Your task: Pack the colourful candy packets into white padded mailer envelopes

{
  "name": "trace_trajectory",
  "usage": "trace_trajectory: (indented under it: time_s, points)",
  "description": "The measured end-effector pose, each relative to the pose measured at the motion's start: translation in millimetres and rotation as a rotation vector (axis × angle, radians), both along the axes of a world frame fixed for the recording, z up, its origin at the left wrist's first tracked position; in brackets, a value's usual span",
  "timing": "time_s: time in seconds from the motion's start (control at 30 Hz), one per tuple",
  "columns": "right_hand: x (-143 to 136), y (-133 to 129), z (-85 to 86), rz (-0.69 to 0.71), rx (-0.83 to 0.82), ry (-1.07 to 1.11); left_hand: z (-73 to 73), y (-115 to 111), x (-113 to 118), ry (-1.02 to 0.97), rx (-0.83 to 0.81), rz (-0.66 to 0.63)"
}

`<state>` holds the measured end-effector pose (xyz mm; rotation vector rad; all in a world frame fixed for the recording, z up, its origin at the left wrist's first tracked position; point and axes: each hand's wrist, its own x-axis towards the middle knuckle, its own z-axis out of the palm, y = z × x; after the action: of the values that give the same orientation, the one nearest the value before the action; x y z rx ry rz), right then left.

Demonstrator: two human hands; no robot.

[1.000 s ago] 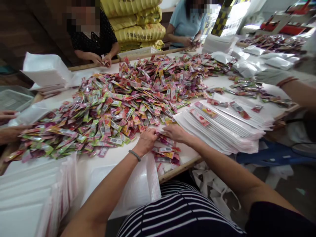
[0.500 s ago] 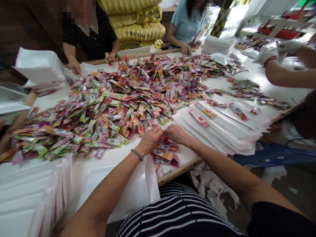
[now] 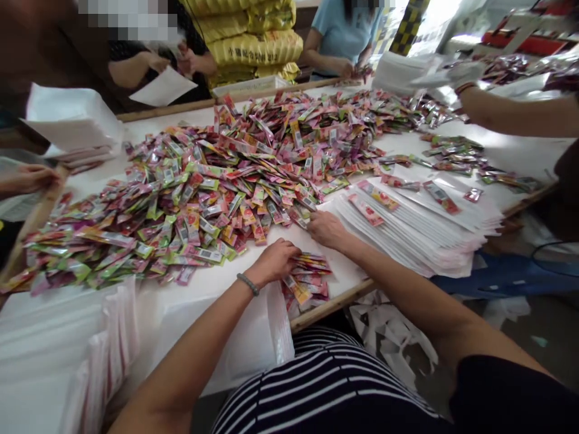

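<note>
My left hand (image 3: 277, 259), with a beaded bracelet at its wrist, has its fingers closed at the upper left of a small stack of colourful sachets (image 3: 305, 280). What its fingertips hold is hidden. Up and to the right, my right hand (image 3: 328, 230) pinches a sachet (image 3: 297, 218) at the near edge of a large pile of sachets (image 3: 217, 181). To the right of that hand, white padded envelopes (image 3: 398, 232) lie fanned out, with a few sachets on top. Another white envelope (image 3: 226, 337) lies under my left forearm.
More envelopes are stacked at the lower left (image 3: 49, 355) and the back left (image 3: 72, 120). A wooden rim (image 3: 335, 304) edges the table. Across it, one person holds a white envelope (image 3: 165, 87); another handles sachets. Other people's hands show at the left and right edges.
My hands have moved apart, the right one up and right to the pile. The person at the back left has lifted an envelope. A hand has appeared at the left edge.
</note>
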<state>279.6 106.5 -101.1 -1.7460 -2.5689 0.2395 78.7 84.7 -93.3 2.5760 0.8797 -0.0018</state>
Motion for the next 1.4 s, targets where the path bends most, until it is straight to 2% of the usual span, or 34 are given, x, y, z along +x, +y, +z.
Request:
trace_trajectory:
  time_s: [0.1, 0.17, 0.27, 0.37, 0.47, 0.53, 0.6, 0.7, 0.83, 0.93, 1.0, 1.27, 1.33, 1.4]
  points:
    - [19.3, -27.5, 2.6, 0.085, -0.057, 0.009, 10.9, -16.5, -13.3, -0.085, -0.067, 0.025]
    - [23.5, -39.3, 2.1, 0.123, -0.072, 0.093, 20.5, -28.6, -21.9, -0.091, -0.053, 0.078]
    - [12.4, -47.0, -4.3, 0.073, -0.086, 0.221, 29.9, -44.3, -24.8, 0.078, -0.015, 0.136]
    - [-6.0, -52.2, -12.6, 0.135, -0.126, 0.285, 27.1, -54.2, -12.1, 0.193, -0.015, 0.123]
    - [-11.5, -60.6, -16.5, 0.259, -0.199, 0.363, 17.6, -57.0, 5.1, 0.109, -0.022, 0.157]
    - [-7.0, -66.8, -16.5, 0.23, -0.267, 0.385, 15.1, -57.0, 11.8, 0.053, -0.027, 0.2]
    - [-1.5, -73.4, -15.6, 0.161, -0.309, 0.364, 19.7, -59.7, 11.5, 0.025, -0.031, 0.208]
    - [0.1, -85.2, -13.8, 0.147, -0.268, 0.265, 38.7, -76.6, -1.0, 0.04, -0.008, 0.242]
    - [-7.8, -98.8, -10.2, 0.23, -0.163, 0.098, 61.9, -119.6, -22.5, 0.169, 0.05, 0.328]
    - [-9.5, -101.3, -9.5, 0.294, -0.092, 0.088, 63.7, -146.7, -27.5, 0.372, 0.028, 0.355]
    - [-8.0, -100.2, -12.5, 0.315, -0.042, 0.095, 61.2, -156.4, -26.5, 0.479, 0.027, 0.406]
    - [-3.1, -89.5, -34.6, 0.219, 0.068, 0.181, 67.3, -181.2, -36.0, 0.636, 0.171, 0.692]
    - [-9.0, -89.6, -33.5, 0.121, 0.042, 0.307, 66.6, -185.9, -40.2, 0.655, 0.152, 0.751]
    - [-21.6, -95.6, -27.3, 0.051, -0.058, 0.514, 62.8, -187.2, -44.3, 0.637, 0.128, 0.804]
